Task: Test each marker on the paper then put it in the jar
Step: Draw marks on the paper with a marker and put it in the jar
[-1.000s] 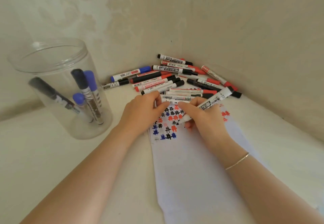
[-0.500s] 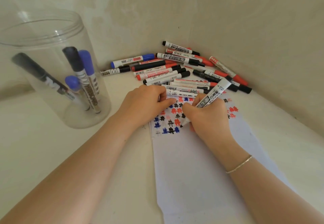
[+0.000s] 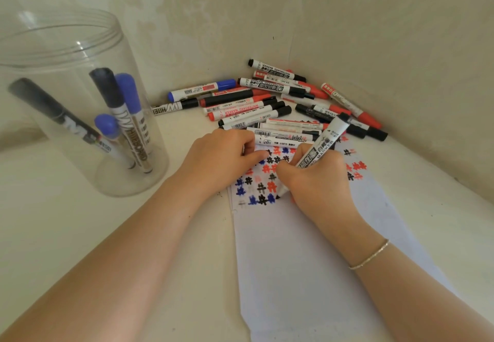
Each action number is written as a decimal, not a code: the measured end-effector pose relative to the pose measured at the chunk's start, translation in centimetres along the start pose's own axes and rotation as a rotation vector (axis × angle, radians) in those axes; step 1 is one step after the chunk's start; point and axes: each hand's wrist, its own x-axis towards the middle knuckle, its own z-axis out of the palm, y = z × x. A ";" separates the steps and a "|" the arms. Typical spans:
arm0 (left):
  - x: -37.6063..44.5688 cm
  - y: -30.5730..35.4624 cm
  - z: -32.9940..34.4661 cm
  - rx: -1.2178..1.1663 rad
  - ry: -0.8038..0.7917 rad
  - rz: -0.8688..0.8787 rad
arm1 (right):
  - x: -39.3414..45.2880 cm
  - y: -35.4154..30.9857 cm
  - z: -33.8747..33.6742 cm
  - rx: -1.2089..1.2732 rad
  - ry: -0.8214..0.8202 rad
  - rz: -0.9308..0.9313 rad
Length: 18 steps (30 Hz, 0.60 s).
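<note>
Right hand grips the marker, tip on the paper; left hand, fingers curled, pins it. Keep strokes short, clear of existing marks.

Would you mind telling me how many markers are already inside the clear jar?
4. In the jar: a black marker leaning left, a black-capped marker upright in the middle, a tall blue-capped marker beside it, and a short blue-capped marker in front. None seems hidden.
</note>
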 end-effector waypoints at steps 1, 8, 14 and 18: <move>0.0 0.0 0.0 -0.001 0.001 0.000 | 0.0 0.0 0.0 -0.011 -0.001 -0.013; -0.1 0.0 0.0 -0.005 0.000 -0.002 | -0.1 0.0 0.3 -0.084 0.033 -0.080; -0.1 0.0 0.1 0.018 -0.012 -0.006 | 0.2 0.2 -0.1 -0.030 0.049 -0.011; -0.1 0.0 0.1 0.018 -0.007 -0.009 | 0.1 0.0 0.1 -0.043 0.034 -0.010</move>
